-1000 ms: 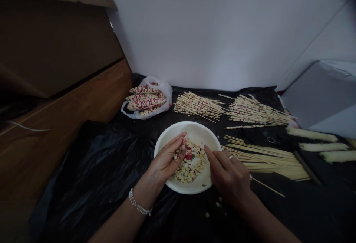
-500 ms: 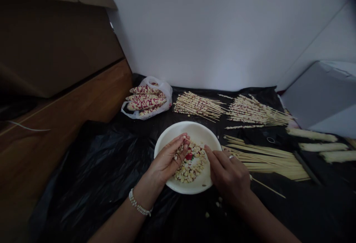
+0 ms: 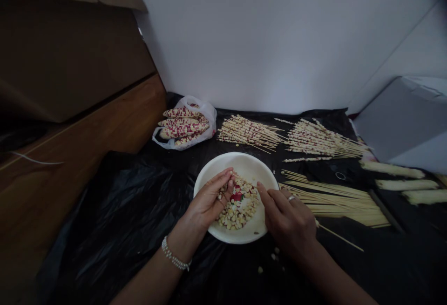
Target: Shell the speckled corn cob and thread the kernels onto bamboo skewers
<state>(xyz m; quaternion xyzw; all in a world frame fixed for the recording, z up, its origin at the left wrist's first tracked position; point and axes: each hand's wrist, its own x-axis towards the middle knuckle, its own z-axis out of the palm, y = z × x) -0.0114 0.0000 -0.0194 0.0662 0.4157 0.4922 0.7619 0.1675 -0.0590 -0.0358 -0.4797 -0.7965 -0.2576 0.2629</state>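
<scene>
One white bowl (image 3: 262,166) sits partly under the right hand (image 3: 289,216) and left hand (image 3: 211,198); the right grips a thin skewer (image 3: 340,236), the left cups kernels (image 3: 220,197), fingertips drawn together at the skewer's front end; more kernels lie in the bowl.

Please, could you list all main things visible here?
Bowl: one, white, centre.
Kernels: many, cream, mostly in bowl.
Held stick: one, pale, right hand.
Plastic bag: one, whitish, back left.
Whole cobs: several, cream-red, in bag.
Threaded sticks: two piles, cream-red, back.
Bare sticks: many, yellowish, right.
Stripped cobs: three, pale, far right.
Sheeting: count unclear, black, underneath.
Cardboard: count unclear, brown, upper left.
Wooden panel: one, brown, left.
Wall: one, white, back.
Boxy object: one, greyish, right.
Left hand: one, over bowl.
Right hand: one, bowl's right edge.
</scene>
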